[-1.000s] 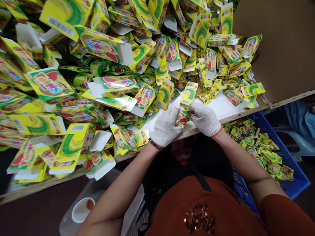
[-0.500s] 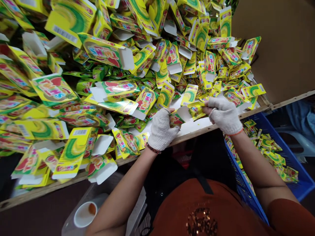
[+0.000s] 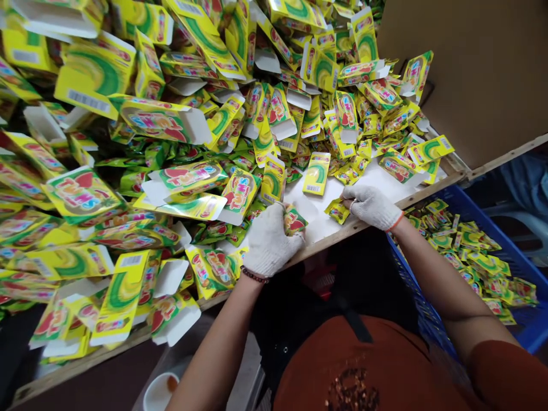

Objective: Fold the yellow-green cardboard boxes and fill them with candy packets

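Both my hands wear white knit gloves at the near edge of a white table [image 3: 385,181]. My left hand [image 3: 269,240] is closed around a small green and red sachet [image 3: 294,220]. My right hand [image 3: 373,205] pinches the edge of a small yellow sachet [image 3: 337,210] that lies on the bare white patch. A flat yellow box [image 3: 316,173] lies just beyond, between the two hands. A big heap of open yellow-green cardboard boxes [image 3: 162,120] printed with red fruit covers the table to the left and far side.
A blue crate [image 3: 466,205] with several loose sachets [image 3: 475,251] stands to my right below the table edge. A brown cardboard sheet [image 3: 471,68] rises at the back right. A white cup [image 3: 159,391] sits low on the left. The table has a wooden front rim [image 3: 329,240].
My hands have moved apart. The right hand went right and down to the table with a yellow sachet; the left hand kept its sachet. The view shifted slightly downward.
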The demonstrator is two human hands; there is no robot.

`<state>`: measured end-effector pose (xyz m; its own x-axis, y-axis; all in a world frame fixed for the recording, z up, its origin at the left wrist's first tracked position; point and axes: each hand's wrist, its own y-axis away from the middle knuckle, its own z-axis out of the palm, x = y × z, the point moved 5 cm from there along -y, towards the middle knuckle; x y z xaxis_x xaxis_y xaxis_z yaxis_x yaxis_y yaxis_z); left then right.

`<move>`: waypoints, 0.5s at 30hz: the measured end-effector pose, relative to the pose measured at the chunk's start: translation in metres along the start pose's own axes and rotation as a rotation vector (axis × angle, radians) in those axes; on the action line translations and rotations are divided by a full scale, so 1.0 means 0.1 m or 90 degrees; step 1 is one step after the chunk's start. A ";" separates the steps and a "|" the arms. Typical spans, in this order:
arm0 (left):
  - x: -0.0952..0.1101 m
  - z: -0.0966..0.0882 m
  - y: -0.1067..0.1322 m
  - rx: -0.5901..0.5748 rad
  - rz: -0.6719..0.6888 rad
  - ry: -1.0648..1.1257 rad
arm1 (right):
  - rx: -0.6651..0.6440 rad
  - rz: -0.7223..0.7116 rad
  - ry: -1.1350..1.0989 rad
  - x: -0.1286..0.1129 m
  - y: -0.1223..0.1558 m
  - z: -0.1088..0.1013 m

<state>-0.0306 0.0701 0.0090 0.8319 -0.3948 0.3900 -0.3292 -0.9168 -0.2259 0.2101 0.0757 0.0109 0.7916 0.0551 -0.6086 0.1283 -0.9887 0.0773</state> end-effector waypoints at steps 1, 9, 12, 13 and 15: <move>0.04 -0.03 -0.02 -0.021 0.012 -0.049 | -0.023 0.029 0.035 0.00 -0.01 0.01; 0.57 0.06 -0.67 -0.078 -0.046 -0.069 | -0.185 0.070 0.289 -0.21 -0.10 -0.06; 0.66 0.30 -1.02 -0.107 -0.076 -0.101 | -0.153 0.010 0.317 -0.26 -0.04 -0.09; 0.66 0.36 -1.09 -0.113 -0.077 -0.099 | -0.154 0.001 0.297 -0.25 0.00 -0.07; 0.63 0.41 -1.15 -0.111 -0.086 -0.040 | -0.168 -0.004 0.218 -0.19 0.08 -0.01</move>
<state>0.0781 0.1536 0.0227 0.8982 -0.2685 0.3482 -0.2810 -0.9596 -0.0151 0.1970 0.0667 0.0241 0.9374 0.1477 -0.3153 0.2465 -0.9211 0.3013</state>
